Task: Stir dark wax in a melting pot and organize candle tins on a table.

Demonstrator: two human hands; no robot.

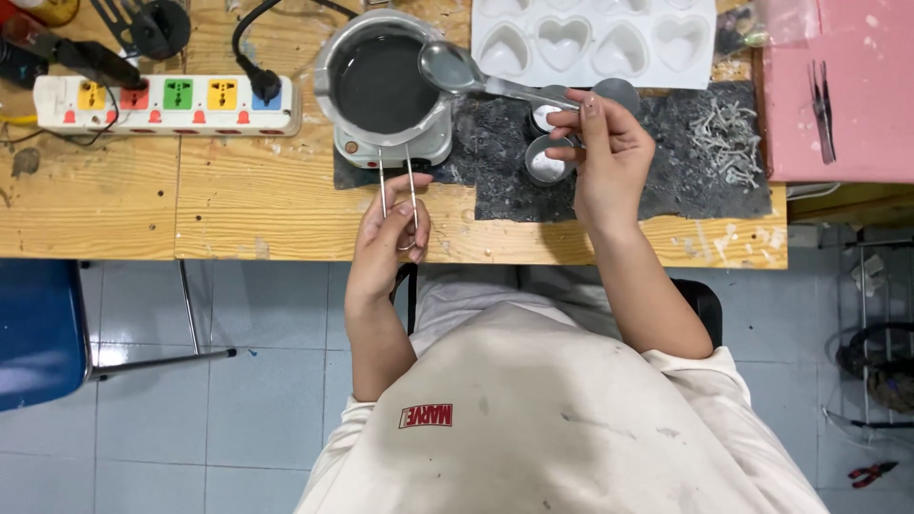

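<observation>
Head view, straight down on the bench: right hand (609, 157) pinches the flat handle of a metal spoon (455, 69) between thumb and fingertips, far back near the handle end, bowl held over the rim of the small steel pot (381, 81). Bowl looks shiny, whether it's loaded I can't tell. Left hand (390, 233) is curled around the pot's wire handle (397, 186), fingers wrapped, thumb on top, steadying it. Pot sits on a small white hotplate (400, 148), dark liquid inside, likely hot, so the wire loop is the only sane grab point; walls and rim are no-touch. Pot is light and stiff but tippy with liquid in it, and a thin wire handle gives poor torque control, so keep it flat. Spoon is rigid, smooth, light; the grip that far back means any load in the bowl levers hard, so expect drips. Two small round tins (549, 164) sit just beside the right hand on a dark stained mat (685, 181). White heart-shaped mould tray (595, 38) lies behind, touching nothing in hand. Power strip (162, 103) off to the left, apart from the pot.
</observation>
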